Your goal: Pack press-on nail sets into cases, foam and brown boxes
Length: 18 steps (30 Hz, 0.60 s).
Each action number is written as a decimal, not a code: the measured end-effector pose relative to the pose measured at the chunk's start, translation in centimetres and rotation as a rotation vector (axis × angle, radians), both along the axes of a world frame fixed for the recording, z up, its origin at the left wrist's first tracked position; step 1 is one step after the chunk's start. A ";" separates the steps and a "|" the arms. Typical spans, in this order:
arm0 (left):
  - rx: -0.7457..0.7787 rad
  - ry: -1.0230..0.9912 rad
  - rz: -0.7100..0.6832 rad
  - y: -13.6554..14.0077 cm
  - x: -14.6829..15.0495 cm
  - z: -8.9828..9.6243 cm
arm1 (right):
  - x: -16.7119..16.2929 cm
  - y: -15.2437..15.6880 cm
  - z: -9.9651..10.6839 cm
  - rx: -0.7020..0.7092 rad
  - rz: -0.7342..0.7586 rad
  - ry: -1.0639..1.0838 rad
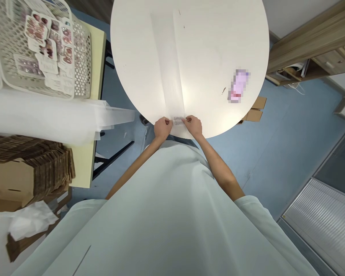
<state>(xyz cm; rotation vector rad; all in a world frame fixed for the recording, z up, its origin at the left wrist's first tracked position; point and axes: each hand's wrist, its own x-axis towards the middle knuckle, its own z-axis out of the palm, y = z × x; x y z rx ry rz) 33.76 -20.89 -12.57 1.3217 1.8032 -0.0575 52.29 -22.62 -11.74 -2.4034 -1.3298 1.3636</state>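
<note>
A long strip of translucent wrapping film [169,61] lies over the white round table [218,38], running from the far side to its near edge. At the near end, my left hand [162,128] pinches the strip's left edge with curled fingers. Across from it, my right hand [193,125] is closed on the right edge, thumb and fingertips together. Between the two hands, a small item with dark lettering [178,121] shows through or on the film; its kind is unclear.
A blurred pink item [239,85] lies on the table's right side. To the left, a side table [83,165] bears a white basket [82,57] of press-on nail cards, translucent sheets [46,117] and stacked cardboard boxes [50,168]. Folded cardboard [255,109] shows below the round table's right edge.
</note>
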 end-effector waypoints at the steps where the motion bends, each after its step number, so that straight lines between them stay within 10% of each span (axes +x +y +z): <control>1: 0.002 0.001 0.002 -0.1 0.0 0.0 | -0.1 0.1 0.0 -0.002 -0.003 0.010; 10: 0.142 0.026 -0.008 -1.1 0.3 -1.4 | -0.4 -0.1 -0.2 0.009 -0.029 0.018; 18: 0.487 -0.342 -0.622 -1.3 -1.2 -2.9 | -0.1 0.1 -0.6 0.021 -0.074 0.061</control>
